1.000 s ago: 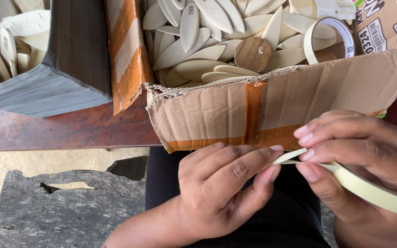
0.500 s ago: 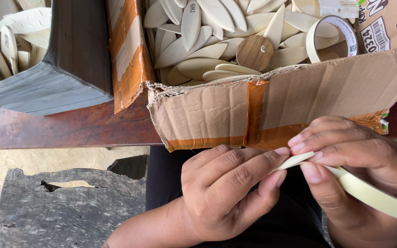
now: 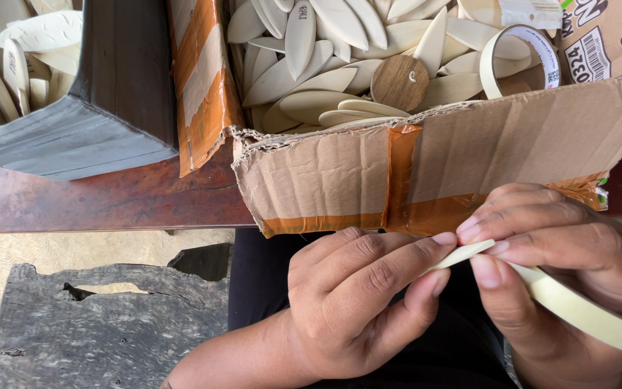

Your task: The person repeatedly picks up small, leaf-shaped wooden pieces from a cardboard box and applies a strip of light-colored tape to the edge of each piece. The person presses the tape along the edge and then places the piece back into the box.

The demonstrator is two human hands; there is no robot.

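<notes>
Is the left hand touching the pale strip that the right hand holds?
Touching. The head view shows the left hand with its fingers pinching the end of the pale strip, which the right hand also grips.

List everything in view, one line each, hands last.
Cardboard box: one, brown with orange tape, on the bench edge.
Leaf-shaped pieces: many, cream, piled in the box.
Wooden disc: one, brown, on the pile.
Tape roll: one, cream, in the box at right.
Grey box: one, at left, holding more cream pieces.
Bench: one, dark reddish wood, under both boxes.
Slab: one, dark grey, lower left.
Strip: one, cream, pinched between both hands.
Left hand: fingers on the strip's end.
Right hand: fingers on the strip.
</notes>
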